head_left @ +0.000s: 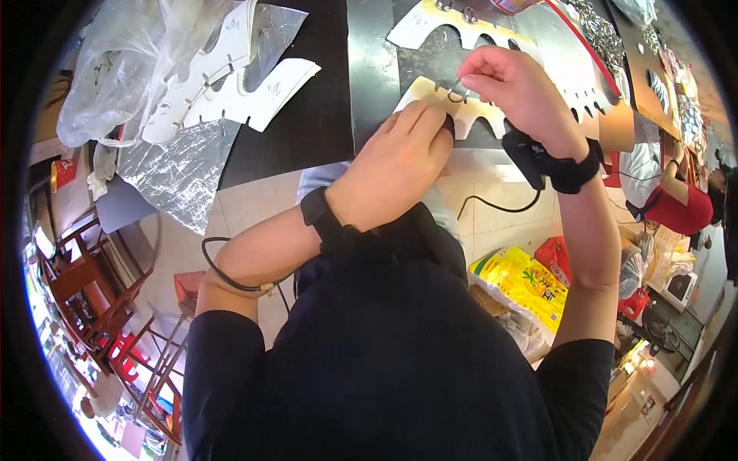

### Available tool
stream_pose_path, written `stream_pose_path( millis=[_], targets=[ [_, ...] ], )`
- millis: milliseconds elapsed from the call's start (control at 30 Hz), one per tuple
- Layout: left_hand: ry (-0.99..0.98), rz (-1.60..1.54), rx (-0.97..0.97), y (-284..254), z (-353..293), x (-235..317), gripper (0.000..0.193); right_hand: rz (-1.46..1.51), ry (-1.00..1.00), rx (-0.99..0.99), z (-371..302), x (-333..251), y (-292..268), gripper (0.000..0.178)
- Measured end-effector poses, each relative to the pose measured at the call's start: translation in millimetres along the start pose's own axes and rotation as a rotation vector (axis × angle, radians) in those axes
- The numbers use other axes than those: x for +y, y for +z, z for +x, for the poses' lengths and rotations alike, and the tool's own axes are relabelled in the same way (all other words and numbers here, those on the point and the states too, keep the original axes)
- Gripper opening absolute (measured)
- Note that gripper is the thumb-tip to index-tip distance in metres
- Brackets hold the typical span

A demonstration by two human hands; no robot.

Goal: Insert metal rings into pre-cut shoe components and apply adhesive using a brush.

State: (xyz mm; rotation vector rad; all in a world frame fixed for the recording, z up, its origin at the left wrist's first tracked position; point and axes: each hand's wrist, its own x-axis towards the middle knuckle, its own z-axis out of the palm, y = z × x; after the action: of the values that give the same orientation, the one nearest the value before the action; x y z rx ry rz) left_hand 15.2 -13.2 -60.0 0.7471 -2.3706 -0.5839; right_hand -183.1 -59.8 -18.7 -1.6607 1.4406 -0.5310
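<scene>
A cream card strip with a scalloped edge [421, 87] lies in front of me at the table's near edge. My left hand [406, 163] is closed over its near side, the fingers curled and the fingertips partly hidden. A small dark metal ring [455, 97] sits at the strip's upper edge, between my two hands. Just beside that ring, my right hand [503, 81] is closed in a pinch of thumb and forefinger. Something thin and pale seems to show at its fingertips, too small to name. Farther back lies another scalloped strip [423, 28], with dark rings along its top.
Left on the dark table [288, 154] are a clear plastic bag [104, 84], white scalloped cards [273, 96] and a silver foil sheet [181, 165]. At the back right are a metal chain pile [596, 31] and a red rod [588, 48]. A person in red [680, 206] sits at far right.
</scene>
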Motion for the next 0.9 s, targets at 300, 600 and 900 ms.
stream_pose_path(
  millis=[300,600,900],
  targets=[
    [-0.044,-0.025,-0.030,0.4,-4.6,-0.4,0.040,-0.146,-0.030,0.026,20.4,2.2,18.6,0.011],
    [-0.075,-0.060,-0.016,-1.1,-2.3,0.2,0.042,-0.176,-0.019,0.086,21.7,14.1,25.0,0.010],
    [-0.069,-0.086,-0.031,-1.4,-3.6,-0.3,0.040,-0.270,-0.014,0.079,24.3,15.3,25.5,0.008]
  ],
)
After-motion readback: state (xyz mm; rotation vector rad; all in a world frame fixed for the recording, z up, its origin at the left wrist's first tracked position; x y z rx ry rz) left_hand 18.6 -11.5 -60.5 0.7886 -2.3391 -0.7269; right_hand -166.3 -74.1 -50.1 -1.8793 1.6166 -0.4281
